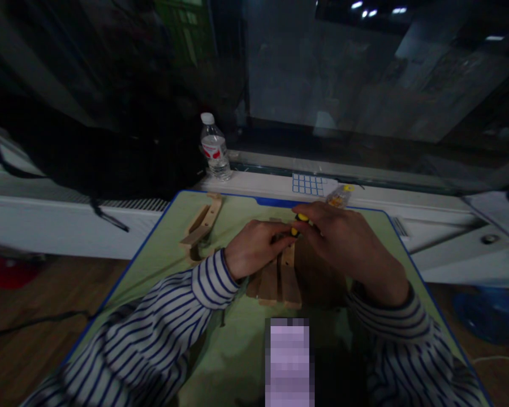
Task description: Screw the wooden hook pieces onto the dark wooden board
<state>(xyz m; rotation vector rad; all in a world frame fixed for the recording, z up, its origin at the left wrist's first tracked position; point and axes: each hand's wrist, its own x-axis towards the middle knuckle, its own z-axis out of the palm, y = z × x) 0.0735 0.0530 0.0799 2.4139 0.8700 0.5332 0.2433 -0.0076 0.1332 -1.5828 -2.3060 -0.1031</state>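
My right hand point(343, 234) is closed round the short yellow-and-black handle of what looks like a screwdriver point(302, 217). Its tip is hidden by my fingers. From the other side my left hand point(257, 249) pinches at the lower end of the same tool, thumb and fingertips together. Below both hands lies a wooden piece made of pale slats point(280, 285), with a dark gap between them and small holes in one slat. Farther left on the table rests a second wooden assembly point(207, 220), an angled frame with drilled holes.
The pale green table point(237, 350) has a blue edge. On the white sill behind it stand a water bottle point(215, 150), a blue-gridded sheet point(308, 184) and a clear bag of small parts point(338, 196). A black bag point(144, 152) lies at the left. A screw-like piece point(223, 317) lies near my left sleeve.
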